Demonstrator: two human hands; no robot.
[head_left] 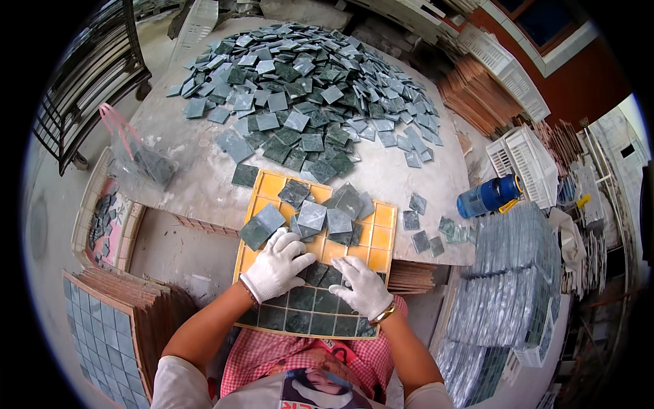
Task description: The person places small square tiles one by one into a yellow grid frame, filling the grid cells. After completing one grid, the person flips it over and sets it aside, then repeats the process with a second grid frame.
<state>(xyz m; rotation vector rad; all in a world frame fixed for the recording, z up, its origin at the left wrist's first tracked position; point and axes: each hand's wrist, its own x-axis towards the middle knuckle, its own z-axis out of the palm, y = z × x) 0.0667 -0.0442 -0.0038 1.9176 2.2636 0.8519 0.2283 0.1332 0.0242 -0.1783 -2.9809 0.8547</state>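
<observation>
A yellow gridded tray [376,236] leans over the front edge of the table toward my lap. Square dark green stone tiles [300,298] fill its near rows, and loose tiles [312,215] lie overlapped across its far part. My left hand [278,266], in a white knit glove, rests over the tray's left middle with its fingers apart, fingertips beside the loose tiles. Over the right middle is my gloved right hand [362,289], fingers stretched toward the grid and thumb apart. Between the hands, tiles sit in the grid. What lies under the palms is hidden.
A large heap of green tiles [293,82] covers the back of the table [197,150]. At right stand a blue bottle [489,195] and wrapped stacks of tile sheets [511,266]. A clear plastic bag [139,160] and stacked tile-filled trays [109,327] are at left.
</observation>
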